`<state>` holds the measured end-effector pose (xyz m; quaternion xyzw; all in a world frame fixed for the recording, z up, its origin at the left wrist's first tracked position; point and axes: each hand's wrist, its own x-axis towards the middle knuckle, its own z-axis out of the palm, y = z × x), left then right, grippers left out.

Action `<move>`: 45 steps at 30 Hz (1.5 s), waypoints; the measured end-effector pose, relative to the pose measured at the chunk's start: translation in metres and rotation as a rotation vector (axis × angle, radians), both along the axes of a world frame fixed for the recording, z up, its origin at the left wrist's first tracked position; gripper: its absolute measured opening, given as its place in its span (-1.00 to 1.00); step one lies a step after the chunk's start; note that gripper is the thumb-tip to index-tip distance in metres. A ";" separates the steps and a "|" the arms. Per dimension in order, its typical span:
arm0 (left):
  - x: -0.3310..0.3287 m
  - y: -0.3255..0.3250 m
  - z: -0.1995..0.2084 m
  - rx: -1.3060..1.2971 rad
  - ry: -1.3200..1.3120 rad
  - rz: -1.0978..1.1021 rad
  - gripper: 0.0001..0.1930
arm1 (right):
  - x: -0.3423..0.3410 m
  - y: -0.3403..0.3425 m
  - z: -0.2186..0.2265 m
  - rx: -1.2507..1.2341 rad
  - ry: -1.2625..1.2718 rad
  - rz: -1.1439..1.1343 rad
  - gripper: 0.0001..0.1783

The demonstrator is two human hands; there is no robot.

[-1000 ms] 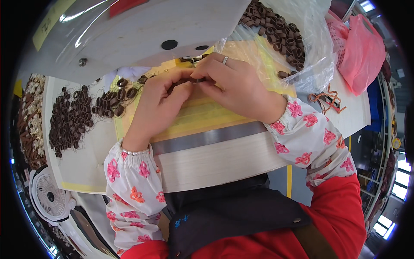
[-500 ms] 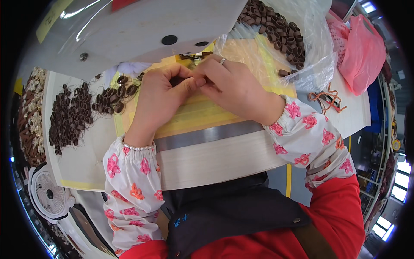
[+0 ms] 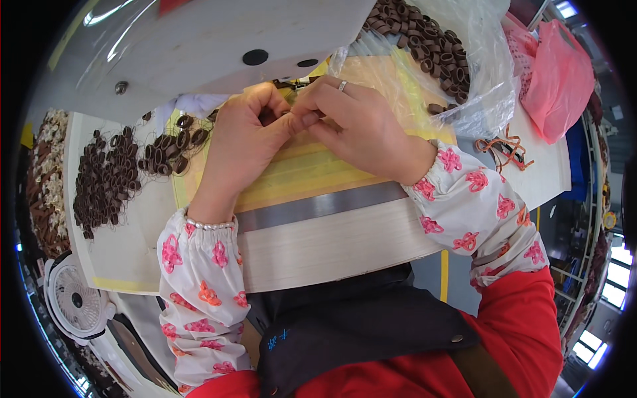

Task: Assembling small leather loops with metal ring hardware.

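Observation:
Close in front of the sewing machine's needle area, my left hand and my right hand meet with their fingertips pinched together. A dark brown bit, seemingly a small strap loop, shows inside the curl of my left fingers; most of it is hidden. What my right fingertips pinch is too small and covered to make out. Just beyond the fingers sits the machine's metal presser foot. Left of my left hand lie brown loops with loose threads, and a larger pile of threaded loops is farther left.
The white machine head overhangs the work area. Yellow tape covers the table before it. At the back right, a clear plastic bag holds many brown loops. A pink bag, orange-brown cords and a small fan lie around.
Both hands stay pinched together at nearly the same spot. My left fingers have curled slightly differently, and my right fingers have shifted a little. The view has tilted slightly.

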<state>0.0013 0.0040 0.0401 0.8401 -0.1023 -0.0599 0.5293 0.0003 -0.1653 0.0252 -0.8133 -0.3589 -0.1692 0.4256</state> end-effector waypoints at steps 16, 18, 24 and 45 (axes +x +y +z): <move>0.005 -0.004 -0.017 0.157 -0.314 0.111 -0.78 | 0.012 -0.002 -0.007 0.118 0.188 -0.196 -0.92; 0.007 -0.007 -0.017 0.186 -0.307 0.151 -0.78 | 0.015 -0.003 -0.005 0.080 0.130 -0.192 -0.94; 0.007 -0.013 -0.013 0.183 -0.164 0.244 -0.76 | 0.021 -0.006 -0.009 -0.016 0.072 -0.209 -0.89; 0.007 -0.012 -0.010 0.236 -0.203 0.229 -0.74 | 0.024 -0.003 -0.013 -0.010 -0.036 -0.205 -0.93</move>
